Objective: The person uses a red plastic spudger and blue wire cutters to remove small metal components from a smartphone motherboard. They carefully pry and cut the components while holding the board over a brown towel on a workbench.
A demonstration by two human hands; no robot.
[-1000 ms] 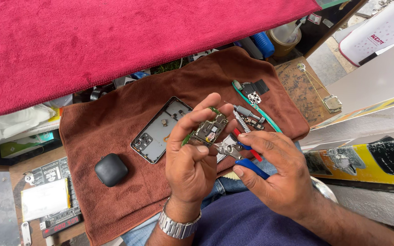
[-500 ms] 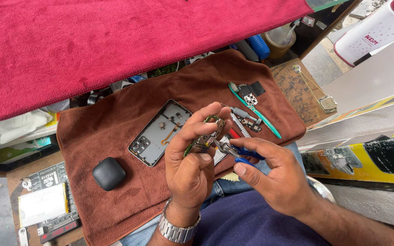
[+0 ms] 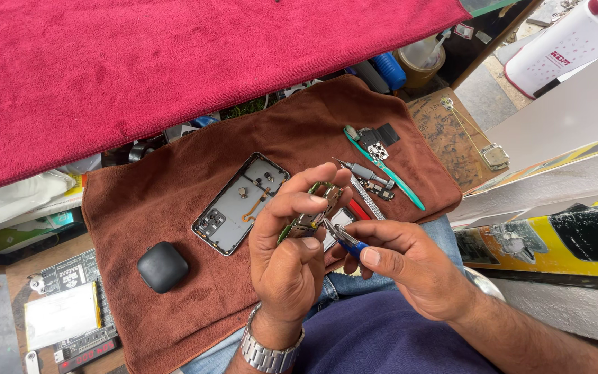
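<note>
My left hand holds a small green circuit board upright between thumb and fingers, above my lap. My right hand grips blue-handled tweezers whose tips touch the board. Behind the hands, an opened phone back housing lies on a brown towel. A metal watch sits on my left wrist.
On the towel lie a black earbud case, a teal toothbrush, a small screwdriver and loose phone parts. A red cloth covers the top. A flat battery lies at lower left, a white container at upper right.
Both hands have shifted slightly lower and left in view. The tweezers have moved in closer to the board held in my left hand.
</note>
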